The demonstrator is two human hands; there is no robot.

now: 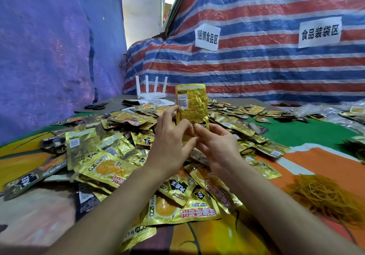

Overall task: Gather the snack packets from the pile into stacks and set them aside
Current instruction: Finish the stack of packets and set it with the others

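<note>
— Snack packets [106,172]: where are they lying in the head view?

— They are sprawling in a loose pile [138,120] across the patterned cloth [308,159], gold foil faces pointing every way; a held stack [191,104] is standing upright above the middle of that pile, barcode side facing the camera; it is looking thicker than one packet, though I cannot count the layers.

— And what are the hands doing?

— Both are grasping the held stack at its lower end; the left hand [169,136] is pinching it, thumb on the front and one finger running up its left edge; the right hand [215,146] is clamping the lower right corner, thumb on the front, the other fingers hiding behind.

— Why upright?

— I am guessing that standing it on end is letting the edges line up; the finger along the side is probably squaring them.

— Anything lying ready nearby?

— A heap of rubber bands [327,199] is lying on the cloth to the right, well apart from the hands, likely waiting to bind a finished stack; scissors [96,106] and a white router [151,94] are sitting beyond the pile; paper labels [207,37] are hanging on the striped tarpaulin [256,72] behind.

— How far along?

— Early, I am judging; most packets are lying unsorted.
</note>
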